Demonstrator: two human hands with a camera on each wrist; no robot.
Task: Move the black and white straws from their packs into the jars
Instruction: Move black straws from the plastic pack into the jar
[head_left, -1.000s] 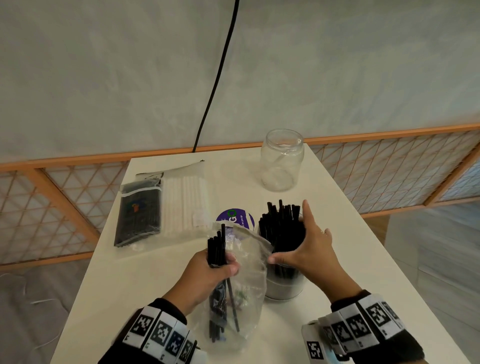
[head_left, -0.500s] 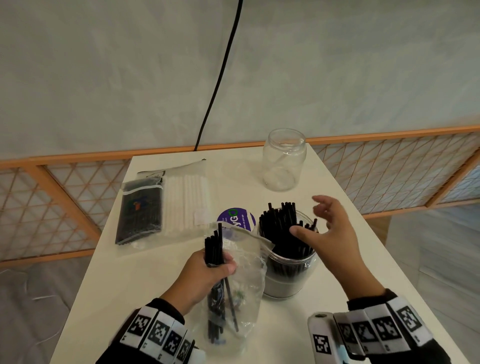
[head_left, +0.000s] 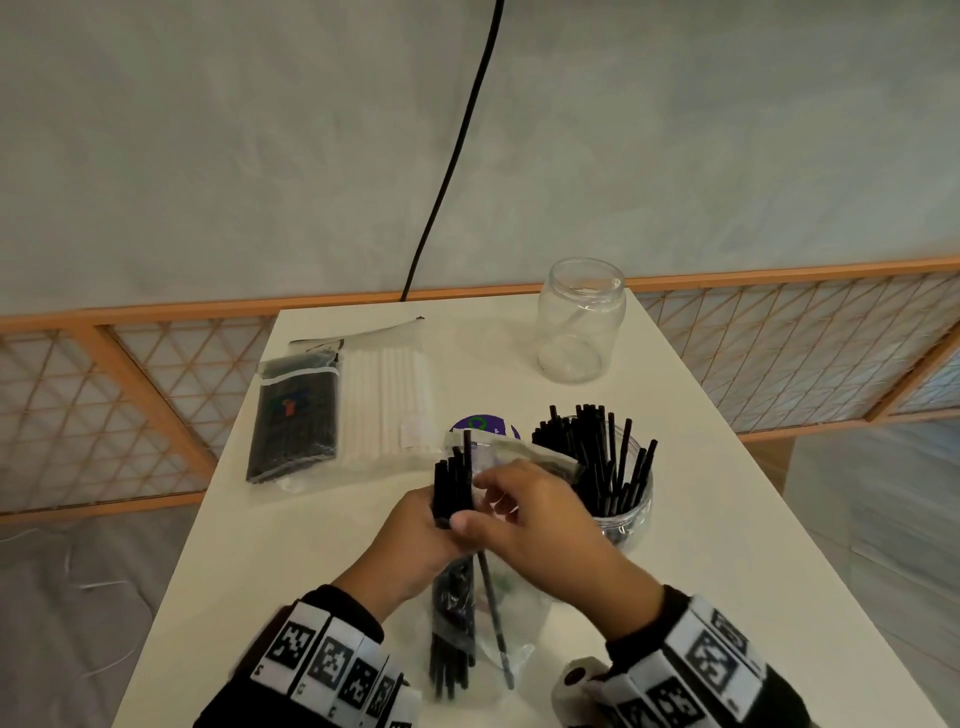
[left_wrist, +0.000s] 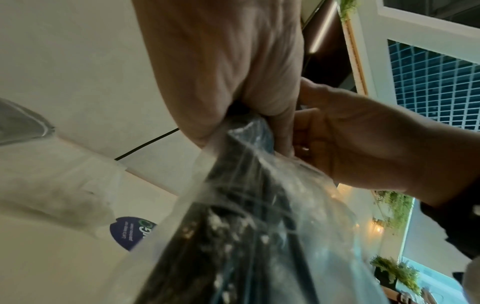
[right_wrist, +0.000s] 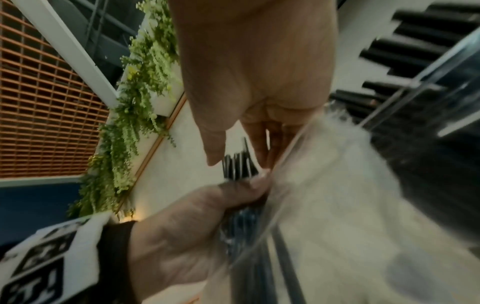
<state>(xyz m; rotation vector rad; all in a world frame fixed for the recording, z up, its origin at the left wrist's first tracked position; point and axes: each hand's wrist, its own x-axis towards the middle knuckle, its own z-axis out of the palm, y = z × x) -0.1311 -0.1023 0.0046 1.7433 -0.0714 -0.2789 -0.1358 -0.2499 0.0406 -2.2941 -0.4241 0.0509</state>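
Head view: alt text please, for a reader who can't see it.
Left hand grips black straws through a clear pack while the right hand reaches for them. Beside them a jar holds black straws; an empty jar stands behind.

Head-high overview; two close, upward wrist views

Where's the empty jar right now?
In the head view the empty jar stands at the table's far right corner, beyond the jar of black straws, apart from both hands.
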